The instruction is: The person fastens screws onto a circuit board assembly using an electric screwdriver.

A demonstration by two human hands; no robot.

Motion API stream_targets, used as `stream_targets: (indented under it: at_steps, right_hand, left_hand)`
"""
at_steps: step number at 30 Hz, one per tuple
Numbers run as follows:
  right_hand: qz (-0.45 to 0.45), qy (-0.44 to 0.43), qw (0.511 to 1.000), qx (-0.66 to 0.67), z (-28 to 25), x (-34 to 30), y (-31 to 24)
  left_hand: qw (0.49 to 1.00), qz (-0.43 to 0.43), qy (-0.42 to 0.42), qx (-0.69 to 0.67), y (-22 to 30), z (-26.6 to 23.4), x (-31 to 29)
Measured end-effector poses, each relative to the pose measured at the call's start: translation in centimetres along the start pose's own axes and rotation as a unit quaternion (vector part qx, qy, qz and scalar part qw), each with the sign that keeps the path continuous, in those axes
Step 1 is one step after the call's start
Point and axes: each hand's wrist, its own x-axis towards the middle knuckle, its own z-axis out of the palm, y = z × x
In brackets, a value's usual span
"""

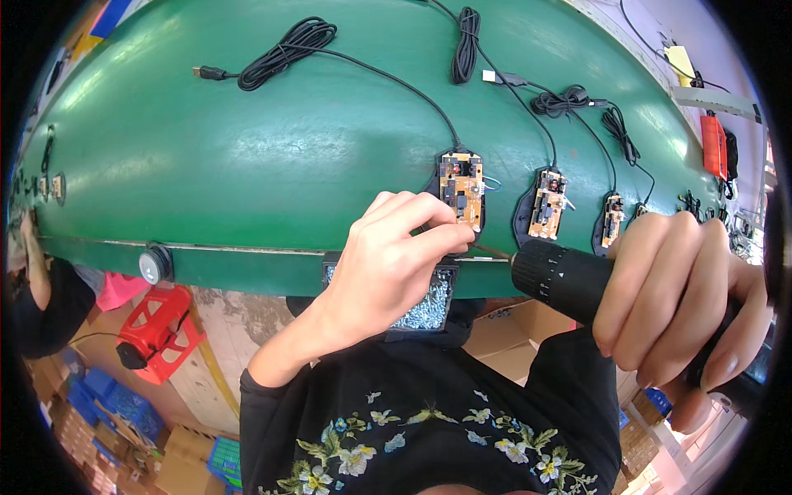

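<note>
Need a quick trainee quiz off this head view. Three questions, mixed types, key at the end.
1. Which hand holds the black screwdriver?
2. True or false: the left hand is by the tip of the thin bit.
3. Where is the tray of small metal pieces? A) far edge of the green table; B) near edge of it; C) in the right hand.

Key: 1. The right hand. 2. True. 3. B.
</note>
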Motion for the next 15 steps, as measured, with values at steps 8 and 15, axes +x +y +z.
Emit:
stream_targets:
  at_steps: [8,15]
  right_hand:
    - [0.108,0.067,0.974,-0.186,0.6,-0.1,-0.5]
    - [0.094,0.153,0.933,-0.312,-0.7,-0.8,0.8]
  left_hand:
    - [0.997,0.005,0.025,0.075,0.4,-0.2,0.1]
    - [0.975,0.028,-0.056,0.215,1.4,-0.5,-0.2]
